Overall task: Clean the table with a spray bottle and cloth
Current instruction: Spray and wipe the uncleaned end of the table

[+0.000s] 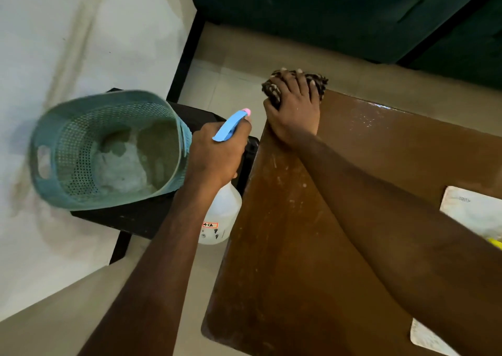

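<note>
A teal perforated plastic basket [108, 149] stands on a black square stool [152, 220] on the beige tiled floor [231, 84]. Dark green furniture [326, 16] stands beyond. White paper sheets [472, 211] rest on the brown wooden tabletop [285, 274], near its right edge.

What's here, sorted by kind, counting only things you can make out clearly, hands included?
hands: 2 (left hand, right hand)
spray bottle: 1
cloth: 1
basket: 1
paper sheets: 2
table: 1
stool: 1
total: 9
</note>
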